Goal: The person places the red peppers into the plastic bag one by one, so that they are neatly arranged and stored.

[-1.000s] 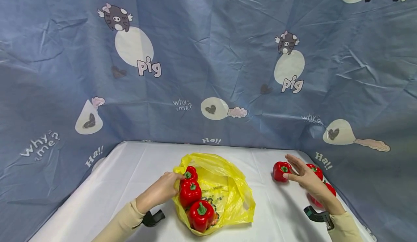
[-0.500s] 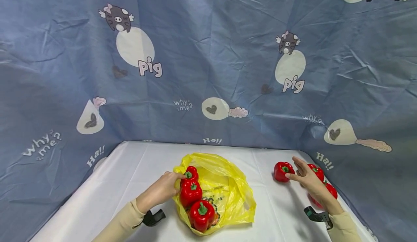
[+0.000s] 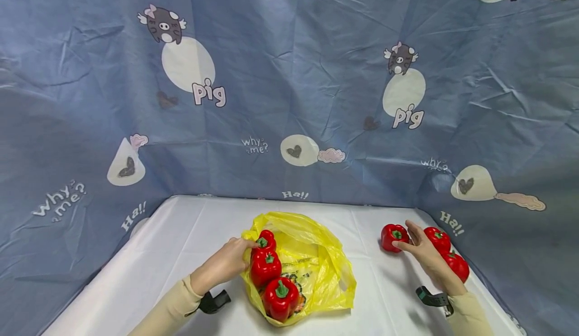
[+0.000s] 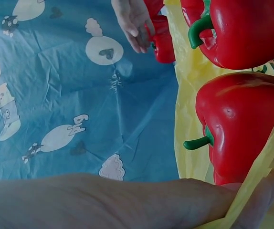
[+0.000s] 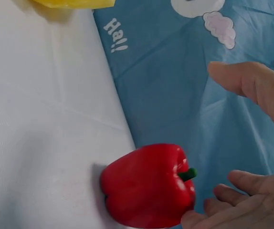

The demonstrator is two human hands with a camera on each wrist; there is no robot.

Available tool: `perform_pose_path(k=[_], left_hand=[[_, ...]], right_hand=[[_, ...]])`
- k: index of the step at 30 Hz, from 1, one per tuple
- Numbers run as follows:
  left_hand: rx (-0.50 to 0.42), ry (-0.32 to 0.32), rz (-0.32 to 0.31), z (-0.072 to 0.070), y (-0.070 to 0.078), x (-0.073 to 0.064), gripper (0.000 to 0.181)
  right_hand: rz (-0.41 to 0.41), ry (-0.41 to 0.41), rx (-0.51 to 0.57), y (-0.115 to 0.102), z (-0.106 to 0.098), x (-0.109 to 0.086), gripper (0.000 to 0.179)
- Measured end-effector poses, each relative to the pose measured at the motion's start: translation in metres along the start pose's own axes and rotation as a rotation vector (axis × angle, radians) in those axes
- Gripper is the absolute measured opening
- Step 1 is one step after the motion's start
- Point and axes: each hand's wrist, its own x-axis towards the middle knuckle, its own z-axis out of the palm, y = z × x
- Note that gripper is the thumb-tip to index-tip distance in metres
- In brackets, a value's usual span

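Observation:
My left hand (image 3: 231, 259) grips the left rim of a yellow plastic bag (image 3: 332, 275), its index finger inside near the farthest bell pepper (image 3: 268, 236). Two more red bell peppers lie in the bag, a middle bell pepper (image 3: 265, 271) and a front bell pepper (image 3: 281, 303). In the left wrist view the bag film (image 4: 258, 191) passes between finger and thumb. At the right, my right hand (image 3: 425, 253) has its thumb and fingers spread, close beside a lone red bell pepper (image 3: 390, 239). The right wrist view shows that bell pepper (image 5: 144, 186) on the table below the spread hand.
Two further red bell peppers, a back one (image 3: 438, 239) and a front one (image 3: 458, 267), stand near the right edge of the white tablecloth (image 3: 181, 240). A blue printed cloth (image 3: 253, 74) hangs behind the table and along both sides.
My right hand shifts slightly away to the right, then comes back left and lower toward the lone bell pepper. The left hand and the bag stay in place.

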Motion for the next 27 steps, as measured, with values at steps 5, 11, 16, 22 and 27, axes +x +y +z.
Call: perform_pose_path(k=[5,11,16,22,27], left_hand=[[-0.012,-0.003,-0.01,0.002,0.0,0.001,0.046],[-0.009,0.003,-0.012,0.002,-0.001,0.001,0.045],[-0.008,0.013,-0.006,0.002,-0.001,0.001,0.043],[0.001,0.014,-0.001,0.002,0.0,0.001,0.042],[0.001,0.011,-0.009,0.002,0.0,0.001,0.042]], right_hand=[[-0.014,0.024,-0.001,0.01,0.001,0.008,0.098],[0.039,0.045,-0.003,0.022,0.002,0.016,0.103],[0.103,0.049,-0.046,0.03,0.002,0.021,0.108],[0.169,0.085,-0.131,0.036,0.004,0.025,0.107],[0.219,0.099,-0.175,0.038,0.005,0.028,0.108]])
